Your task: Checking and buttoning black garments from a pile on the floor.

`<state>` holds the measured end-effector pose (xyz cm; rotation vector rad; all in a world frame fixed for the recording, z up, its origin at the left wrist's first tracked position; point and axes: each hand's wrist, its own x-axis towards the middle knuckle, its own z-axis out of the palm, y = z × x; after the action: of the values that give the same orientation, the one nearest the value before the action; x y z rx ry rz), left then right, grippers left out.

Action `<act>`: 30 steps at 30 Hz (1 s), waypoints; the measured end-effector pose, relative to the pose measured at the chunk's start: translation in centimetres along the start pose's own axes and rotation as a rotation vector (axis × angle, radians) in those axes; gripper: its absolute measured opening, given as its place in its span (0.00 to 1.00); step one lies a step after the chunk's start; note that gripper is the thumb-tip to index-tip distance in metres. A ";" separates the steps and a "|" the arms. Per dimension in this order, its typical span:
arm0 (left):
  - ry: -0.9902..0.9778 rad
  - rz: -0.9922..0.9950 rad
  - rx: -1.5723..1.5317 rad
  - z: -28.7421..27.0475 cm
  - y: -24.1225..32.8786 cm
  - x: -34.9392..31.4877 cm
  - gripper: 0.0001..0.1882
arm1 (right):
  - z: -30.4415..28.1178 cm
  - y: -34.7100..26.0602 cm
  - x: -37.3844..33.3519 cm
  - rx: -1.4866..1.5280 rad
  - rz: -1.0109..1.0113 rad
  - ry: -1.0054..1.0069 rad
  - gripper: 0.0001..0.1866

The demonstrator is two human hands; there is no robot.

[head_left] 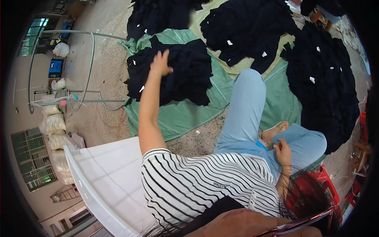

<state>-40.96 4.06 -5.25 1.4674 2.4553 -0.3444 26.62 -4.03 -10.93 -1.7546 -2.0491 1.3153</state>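
The left hand [160, 64], fingers spread, is over a ragged-edged black cloth pile [187, 75]; the right hand [282, 153], grip unclear, is right of that pile.

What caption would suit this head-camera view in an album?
Left hand stretched over a dark cloth pile on green sheeting, right hand near light-blue trousers.

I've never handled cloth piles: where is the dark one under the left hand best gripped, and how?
Probably the left hand should pinch the ragged near edge of the dark pile, coming from the person's side: the pile lies low and spread out, with uneven corners jutting over the green sheet.
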 end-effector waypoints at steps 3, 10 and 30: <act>0.020 0.109 0.125 9.7 -0.9 -0.6 0.35 | 1.6 0.2 -0.9 -0.182 0.004 0.027 0.17; 0.092 0.456 0.185 18.8 5.3 3.7 0.32 | 3.6 -0.6 -1.8 -0.348 0.215 -0.094 0.17; 0.133 -0.003 0.220 24.7 6.2 12.5 0.21 | 3.6 0.5 -1.9 -0.268 0.317 -0.111 0.18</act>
<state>-38.73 9.04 -33.07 1.6215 2.5926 -0.5507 25.36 -7.57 -12.68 -2.2487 -2.1580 1.2890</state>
